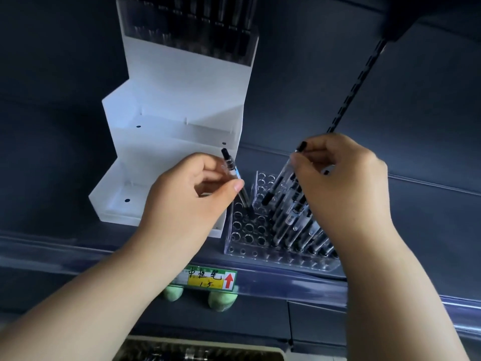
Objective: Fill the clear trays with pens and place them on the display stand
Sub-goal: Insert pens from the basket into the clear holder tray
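Left hand: the bare left hand (187,194) pinched a clear-barrelled pen with a black cap (235,179) between thumb and fingers, its lower tip at a hole of the tray
Right hand: the bare right hand (338,178) had its fingers closed around the upper end of another clear pen with a black clip (279,178), which leaned steeply over the tray's back rows
Tray: a clear plastic tray with rows of round holes (250,230) sat on the dark shelf, just beside the stand's lower right corner
Tray contents: a cluster of clear pens with black parts (296,222) stood tilted in the right half; the holes in the left half were open
Stand: a white stepped display stand with three tiers (182,100) rose behind and left of the tray; its lower steps were bare
Stand top: a clear tray of dark pens (208,35) occupied the top tier, blurred
Shelf edge: a green and yellow price label with a red arrow (210,278) was fixed to the front rail below the tray
Bottom edge: a pale box holding pens (197,354) was partly visible, contents indistinct
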The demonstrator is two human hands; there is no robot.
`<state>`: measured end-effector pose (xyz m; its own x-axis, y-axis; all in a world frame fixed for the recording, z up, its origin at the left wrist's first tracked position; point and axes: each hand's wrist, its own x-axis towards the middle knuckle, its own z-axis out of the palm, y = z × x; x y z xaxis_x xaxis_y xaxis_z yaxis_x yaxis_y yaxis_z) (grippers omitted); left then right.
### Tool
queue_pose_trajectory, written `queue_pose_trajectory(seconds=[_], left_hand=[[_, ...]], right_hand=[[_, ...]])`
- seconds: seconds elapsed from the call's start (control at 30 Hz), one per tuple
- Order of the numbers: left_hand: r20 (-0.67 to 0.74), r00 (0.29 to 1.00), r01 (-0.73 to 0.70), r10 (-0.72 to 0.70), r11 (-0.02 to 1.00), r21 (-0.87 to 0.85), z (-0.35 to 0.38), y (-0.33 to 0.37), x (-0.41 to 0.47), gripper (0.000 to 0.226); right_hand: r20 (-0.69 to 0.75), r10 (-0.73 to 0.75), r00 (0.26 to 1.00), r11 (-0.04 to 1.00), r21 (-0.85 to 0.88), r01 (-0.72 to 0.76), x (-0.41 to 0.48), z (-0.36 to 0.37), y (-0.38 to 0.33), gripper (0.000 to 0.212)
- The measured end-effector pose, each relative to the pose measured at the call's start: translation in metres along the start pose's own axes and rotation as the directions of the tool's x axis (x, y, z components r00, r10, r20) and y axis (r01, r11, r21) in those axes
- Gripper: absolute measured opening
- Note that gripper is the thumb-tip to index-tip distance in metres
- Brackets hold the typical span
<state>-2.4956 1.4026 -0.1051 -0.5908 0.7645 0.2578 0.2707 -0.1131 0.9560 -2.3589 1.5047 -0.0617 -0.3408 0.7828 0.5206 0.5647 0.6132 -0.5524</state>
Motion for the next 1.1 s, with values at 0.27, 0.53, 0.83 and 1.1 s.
queue_pose_trajectory(seconds=[0.27,0.53,0.83,1.1], left_hand=[[-0.021,1.0,0.003,-0.003,1.0,-0.012,-0.006,0.0,0.001,0.013],[-0.024,1.0,0.014,-0.015,1.0,-0.024,-0.009,-0.004,0.002,0.01],[-0.002,1.0,-0.031,0.031,0.998,-0.05,0.004,-0.004,0.005,0.013],[0.059,0.986,-0.163,0.157,0.98,0.111,0.028,-0.005,0.013,0.016]], right_hand=[[0.086,0.006,0.996,0.998,-0.065,0.0,0.0,0.006,-0.003,0.015],[0.051,-0.046,0.998,0.994,-0.1,0.051,-0.003,0.007,0.001,0.012],[0.089,-0.117,0.989,0.987,-0.099,0.126,-0.007,0.007,-0.003,0.016],[-0.015,-0.109,0.994,0.991,-0.081,0.107,-0.006,0.002,0.0,0.018]])
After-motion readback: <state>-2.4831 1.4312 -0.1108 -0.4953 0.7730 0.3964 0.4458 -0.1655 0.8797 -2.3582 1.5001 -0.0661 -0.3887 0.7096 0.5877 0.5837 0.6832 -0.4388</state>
